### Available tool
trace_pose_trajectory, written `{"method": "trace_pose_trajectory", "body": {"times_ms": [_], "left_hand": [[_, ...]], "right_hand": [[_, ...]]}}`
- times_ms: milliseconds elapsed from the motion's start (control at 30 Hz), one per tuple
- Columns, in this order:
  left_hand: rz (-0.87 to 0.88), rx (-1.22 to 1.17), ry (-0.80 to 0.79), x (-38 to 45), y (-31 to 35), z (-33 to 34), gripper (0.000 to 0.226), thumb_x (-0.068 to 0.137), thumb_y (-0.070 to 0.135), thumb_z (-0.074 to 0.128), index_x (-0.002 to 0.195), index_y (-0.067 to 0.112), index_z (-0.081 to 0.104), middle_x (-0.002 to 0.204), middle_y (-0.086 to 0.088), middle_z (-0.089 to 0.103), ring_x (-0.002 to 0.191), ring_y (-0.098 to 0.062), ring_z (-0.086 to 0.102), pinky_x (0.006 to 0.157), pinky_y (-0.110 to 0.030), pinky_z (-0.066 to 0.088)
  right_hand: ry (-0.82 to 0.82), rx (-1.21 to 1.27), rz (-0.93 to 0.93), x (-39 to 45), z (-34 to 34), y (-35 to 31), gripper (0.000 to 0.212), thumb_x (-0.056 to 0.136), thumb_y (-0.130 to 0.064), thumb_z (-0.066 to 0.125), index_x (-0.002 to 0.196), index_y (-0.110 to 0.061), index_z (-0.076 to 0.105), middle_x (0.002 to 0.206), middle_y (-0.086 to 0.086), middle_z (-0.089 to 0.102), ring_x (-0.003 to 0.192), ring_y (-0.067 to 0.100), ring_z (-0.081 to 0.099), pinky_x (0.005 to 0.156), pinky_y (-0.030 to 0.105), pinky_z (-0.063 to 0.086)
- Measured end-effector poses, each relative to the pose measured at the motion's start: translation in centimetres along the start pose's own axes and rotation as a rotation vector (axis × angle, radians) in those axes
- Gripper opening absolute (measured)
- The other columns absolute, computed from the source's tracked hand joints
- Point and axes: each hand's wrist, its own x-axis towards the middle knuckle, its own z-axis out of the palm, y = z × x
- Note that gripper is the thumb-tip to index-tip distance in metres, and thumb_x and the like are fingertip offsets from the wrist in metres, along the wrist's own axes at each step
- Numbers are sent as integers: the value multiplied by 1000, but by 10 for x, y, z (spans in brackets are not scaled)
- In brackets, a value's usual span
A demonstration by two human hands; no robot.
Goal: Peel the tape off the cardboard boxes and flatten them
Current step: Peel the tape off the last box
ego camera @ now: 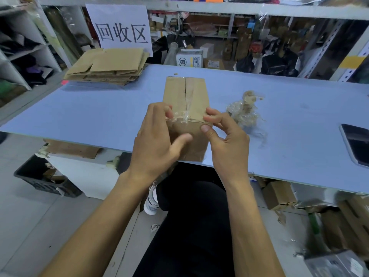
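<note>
At frame centre, the left hand [157,140] pinches clear tape [180,118] on the cardboard box [185,96]; the right hand [225,140], fingers curled, grips the box's near edge on the counter [99,112].

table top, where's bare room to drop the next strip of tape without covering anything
The widest bare stretch of the table runs between the flattened stack and the box. Another lies between the tape wad and the phone. It is crowded at the near edge, where the left hand and right hand grip the box.

The left hand [159,140] hides the cardboard box's [185,92] near-left corner — its fingertips are blurred; the phone [357,142] is cut by the right edge.
</note>
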Motion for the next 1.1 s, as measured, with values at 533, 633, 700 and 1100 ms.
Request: {"method": "trace_pose_trajectory", "body": {"times_ms": [533, 633, 700, 1100], "left_hand": [[167, 194, 73, 9, -7, -13, 32, 89, 27, 63, 111, 25, 41, 99, 3, 67, 84, -25, 63, 59, -31, 37], [162, 268, 70, 14, -1, -19, 54, 84, 60, 61, 122, 23, 47, 102, 3, 68, 92, -30, 65, 61, -37, 46], [181, 337, 44, 16, 1, -15, 71, 68, 70, 69, 115, 19, 55, 101, 3, 63, 99, -25, 59, 59, -36, 48], [489, 421, -67, 38, -11, -31, 23, 94, 27, 54, 76, 15, 60, 70, -3, 58, 50, -34, 50, 41, -32, 39]], "right_hand": [[-1, -30, -5, -1, 4, -4, 12, 92, -4, 68, 90, -16, 70, 115, -20, 70, 107, -5, 64, 76, 2, 41], [-14, -44, -8, -2, 2, -6, 12, 92, -5, 68, 90, -16, 69, 114, -22, 69, 107, -6, 64, 76, 2, 41], [-19, -54, -15, -3, 3, -6, 9, 91, -3, 67, 92, -11, 70, 112, -23, 69, 105, -9, 63, 76, 2, 41], [-23, -58, -24, 1, 2, -4, 14, 91, -6, 69, 89, -20, 70, 117, -20, 70, 107, -3, 65, 78, 6, 44]]}}
